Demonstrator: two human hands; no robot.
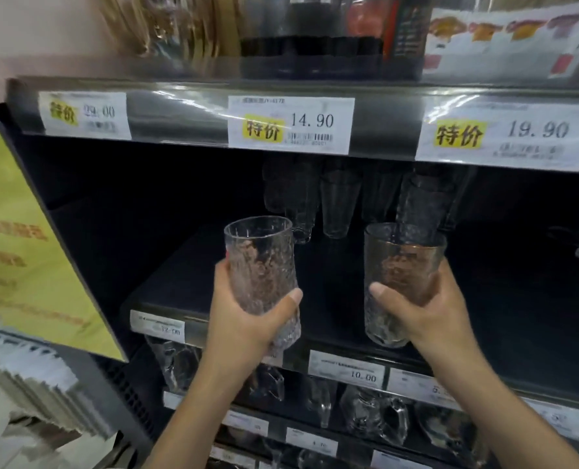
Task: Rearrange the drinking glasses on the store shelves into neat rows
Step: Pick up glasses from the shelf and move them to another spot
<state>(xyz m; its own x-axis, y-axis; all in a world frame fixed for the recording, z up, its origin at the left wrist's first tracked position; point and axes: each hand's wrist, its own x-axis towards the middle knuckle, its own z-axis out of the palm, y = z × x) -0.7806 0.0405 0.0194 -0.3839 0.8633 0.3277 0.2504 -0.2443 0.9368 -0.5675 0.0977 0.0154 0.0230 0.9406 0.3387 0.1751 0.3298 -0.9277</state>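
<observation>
while each hand wraps its fingers round a textured glass, the left hand (247, 319) and right hand (426, 309) hold both upright before the dark shelf (166, 292), likely ready to set them in line with the glasses behind (338, 204).

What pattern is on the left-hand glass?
Left-hand glass: clear, rough pebbled texture; head view.

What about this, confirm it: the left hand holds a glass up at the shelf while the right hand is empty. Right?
Not quite. The right hand is not empty: the head view shows it gripping a second glass. The left hand does hold a glass up at the shelf.
</observation>
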